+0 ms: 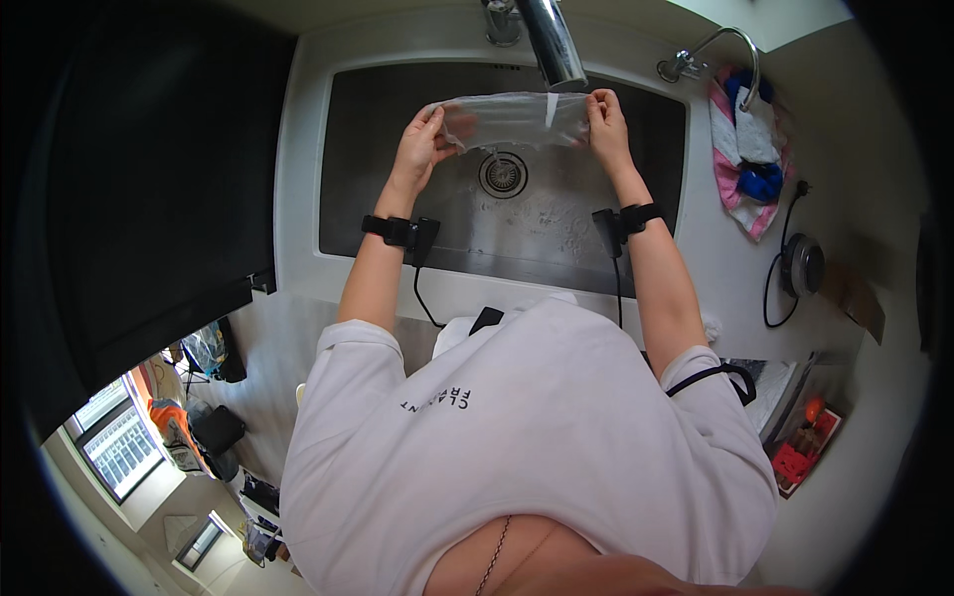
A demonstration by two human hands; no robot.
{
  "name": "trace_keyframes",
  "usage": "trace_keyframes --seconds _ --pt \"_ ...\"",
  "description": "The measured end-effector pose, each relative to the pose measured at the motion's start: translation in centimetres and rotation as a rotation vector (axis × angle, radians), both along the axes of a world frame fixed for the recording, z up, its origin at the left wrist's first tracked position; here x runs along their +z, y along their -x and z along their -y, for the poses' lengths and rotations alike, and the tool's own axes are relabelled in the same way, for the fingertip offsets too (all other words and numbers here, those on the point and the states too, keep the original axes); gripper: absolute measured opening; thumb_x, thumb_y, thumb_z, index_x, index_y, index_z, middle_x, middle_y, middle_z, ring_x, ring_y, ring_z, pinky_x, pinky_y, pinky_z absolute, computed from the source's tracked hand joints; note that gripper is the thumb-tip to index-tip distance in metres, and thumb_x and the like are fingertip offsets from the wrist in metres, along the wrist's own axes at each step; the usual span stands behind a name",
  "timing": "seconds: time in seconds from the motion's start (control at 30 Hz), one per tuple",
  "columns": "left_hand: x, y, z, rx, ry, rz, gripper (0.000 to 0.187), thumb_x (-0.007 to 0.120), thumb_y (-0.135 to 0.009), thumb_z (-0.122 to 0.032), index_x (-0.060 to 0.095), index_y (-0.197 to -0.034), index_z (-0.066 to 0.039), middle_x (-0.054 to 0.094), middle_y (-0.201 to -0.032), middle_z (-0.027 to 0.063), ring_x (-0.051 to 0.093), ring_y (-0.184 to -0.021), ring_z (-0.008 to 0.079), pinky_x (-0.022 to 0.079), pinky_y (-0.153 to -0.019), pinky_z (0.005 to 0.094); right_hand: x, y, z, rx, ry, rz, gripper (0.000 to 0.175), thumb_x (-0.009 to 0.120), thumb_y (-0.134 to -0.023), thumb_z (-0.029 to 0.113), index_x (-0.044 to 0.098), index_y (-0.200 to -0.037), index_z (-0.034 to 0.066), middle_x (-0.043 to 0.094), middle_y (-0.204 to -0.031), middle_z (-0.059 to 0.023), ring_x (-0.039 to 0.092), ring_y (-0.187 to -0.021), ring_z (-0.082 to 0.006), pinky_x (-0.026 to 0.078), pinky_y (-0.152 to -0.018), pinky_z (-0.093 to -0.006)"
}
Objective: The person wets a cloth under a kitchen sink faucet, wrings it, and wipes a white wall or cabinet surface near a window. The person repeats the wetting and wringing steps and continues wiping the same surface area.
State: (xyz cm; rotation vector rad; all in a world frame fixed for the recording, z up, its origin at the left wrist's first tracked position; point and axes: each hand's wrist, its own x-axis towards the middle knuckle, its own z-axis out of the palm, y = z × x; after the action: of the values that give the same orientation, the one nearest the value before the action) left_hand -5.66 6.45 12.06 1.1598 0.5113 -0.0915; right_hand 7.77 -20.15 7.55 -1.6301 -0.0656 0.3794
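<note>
A thin translucent sheet, perhaps a plastic bag or a wet cloth [514, 121], is stretched sideways between my two hands over a stainless steel sink [358, 186]. My left hand [426, 145] pinches its left end, with some fingers seen through it. Its right end is gripped by my right hand [608, 128], thumb against fingers. Water runs from the chrome faucet [553, 48] onto the sheet, right of its middle. Drops fall near the round drain strainer [503, 175], and water lies on the sink floor.
A smaller curved faucet [727, 37] stands right of the sink, beside pink, white and blue cloths [753, 160]. Further down the white counter [734, 298] lies a round device with a corded plug [803, 264]. A large black panel [164, 186] borders the left side. Both wrists wear strapped devices with cables.
</note>
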Motion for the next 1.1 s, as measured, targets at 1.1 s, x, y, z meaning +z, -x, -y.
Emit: trace_keyframes --seconds 1.1 --pt "-3.1 -2.4 6.8 -0.366 -0.963 0.201 0.034 0.041 -0.097 -0.024 0.06 -0.11 0.0 0.057 -0.114 0.0195 0.054 -0.107 0.0319 0.046 -0.087 0.0402 -2.1 2.6 -4.5 0.09 -0.415 -0.742 0.015 0.058 -0.091 0.016 0.058 -0.103 0.0076 0.06 -0.089 -0.0036 0.059 -0.073 -0.0141 0.052 -0.067 -0.031"
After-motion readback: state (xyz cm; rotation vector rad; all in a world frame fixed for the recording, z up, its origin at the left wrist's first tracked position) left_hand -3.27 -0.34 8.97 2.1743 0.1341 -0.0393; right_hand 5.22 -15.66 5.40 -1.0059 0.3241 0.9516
